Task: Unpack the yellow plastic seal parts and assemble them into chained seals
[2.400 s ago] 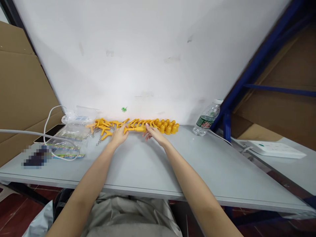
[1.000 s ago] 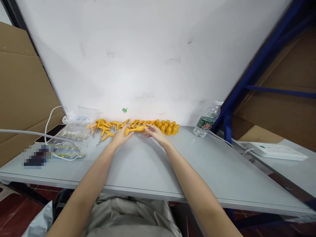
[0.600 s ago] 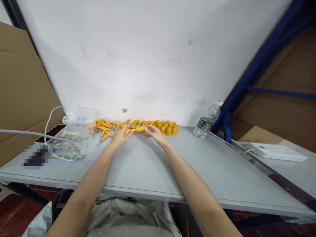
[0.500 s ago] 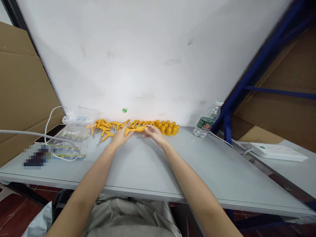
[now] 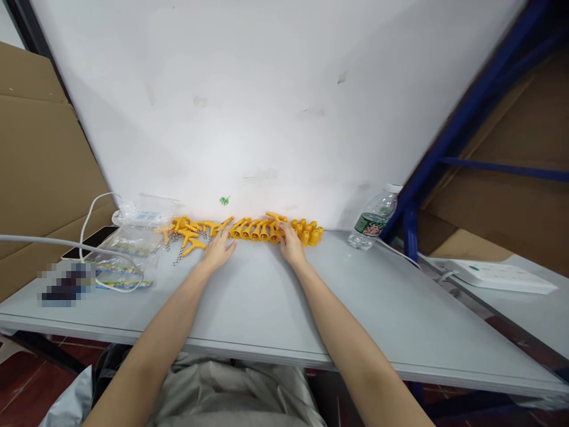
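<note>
A row of yellow plastic pieces [image 5: 253,228] lies along the back edge of the grey table [image 5: 267,308], against the white wall. T-shaped yellow pieces with small chains [image 5: 189,234] lie at its left end, and short yellow caps [image 5: 311,233] at its right end. My left hand [image 5: 219,252] lies flat on the table just in front of the row, fingers spread, holding nothing. My right hand [image 5: 292,246] reaches into the row with its fingers together on a long yellow piece [image 5: 275,217] that sits slightly above the others.
Clear plastic bags [image 5: 128,243], a white cable [image 5: 89,213] and a dark phone [image 5: 89,240] lie at the left. A water bottle [image 5: 373,216] stands at the right by a blue rack post [image 5: 409,228]. A white power strip [image 5: 498,276] rests on the neighbouring surface. Cardboard stands at both sides.
The long yellow piece that both hands held in front of the row has gone back to the row. My left hand has let go and lies flat; my right hand has moved right.
</note>
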Tool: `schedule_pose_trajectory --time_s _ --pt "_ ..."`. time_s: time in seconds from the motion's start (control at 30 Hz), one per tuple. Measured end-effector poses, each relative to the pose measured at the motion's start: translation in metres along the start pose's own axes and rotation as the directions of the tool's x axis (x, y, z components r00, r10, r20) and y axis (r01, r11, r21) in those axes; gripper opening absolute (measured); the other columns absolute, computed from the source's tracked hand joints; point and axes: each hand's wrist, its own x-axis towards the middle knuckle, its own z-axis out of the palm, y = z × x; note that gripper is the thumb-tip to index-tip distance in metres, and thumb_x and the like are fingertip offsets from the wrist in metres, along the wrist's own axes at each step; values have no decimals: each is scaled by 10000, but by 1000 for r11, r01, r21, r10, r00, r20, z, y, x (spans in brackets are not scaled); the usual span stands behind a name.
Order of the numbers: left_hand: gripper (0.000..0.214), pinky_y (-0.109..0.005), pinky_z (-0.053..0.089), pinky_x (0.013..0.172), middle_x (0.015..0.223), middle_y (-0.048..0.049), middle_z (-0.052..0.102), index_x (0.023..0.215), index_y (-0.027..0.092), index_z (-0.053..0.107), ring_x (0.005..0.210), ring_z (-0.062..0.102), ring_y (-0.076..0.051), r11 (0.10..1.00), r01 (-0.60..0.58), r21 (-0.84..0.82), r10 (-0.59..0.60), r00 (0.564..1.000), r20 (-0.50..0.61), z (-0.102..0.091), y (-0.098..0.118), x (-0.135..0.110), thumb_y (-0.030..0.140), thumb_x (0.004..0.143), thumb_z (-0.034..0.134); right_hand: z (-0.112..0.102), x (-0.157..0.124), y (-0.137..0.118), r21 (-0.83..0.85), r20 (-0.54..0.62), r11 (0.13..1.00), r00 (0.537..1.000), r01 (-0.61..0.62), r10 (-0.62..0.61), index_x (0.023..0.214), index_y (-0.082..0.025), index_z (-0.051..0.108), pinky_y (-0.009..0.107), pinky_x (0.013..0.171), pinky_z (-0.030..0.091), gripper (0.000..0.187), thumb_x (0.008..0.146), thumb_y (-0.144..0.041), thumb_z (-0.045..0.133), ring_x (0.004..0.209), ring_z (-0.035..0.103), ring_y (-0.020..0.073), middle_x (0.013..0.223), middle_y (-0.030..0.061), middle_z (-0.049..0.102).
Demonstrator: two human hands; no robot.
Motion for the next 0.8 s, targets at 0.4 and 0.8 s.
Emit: schedule_pose_trajectory --time_s 0.4,0.8 --pt "543 -402 516 917 1270 -108 613 1446 234 421 891 650 -193 1000 -17 6 17 999 33 2 -2 1 269 910 499 13 0 9 -320 109 945 989 -65 104 1513 -271 402 652 1190 71 673 883 -54 310 1421 400 287 1556 112 411" --pt "494 -412 517 912 1257 -113 617 1401 220 452 934 662 -211 1000 -13 3 13 997 78 0 0 0 267 911 486 14 0 0 -333 104 940 989 -67 108 1495 -182 429 694 1161 74 567 929 -208 401 1342 469 354 1439 206 494"
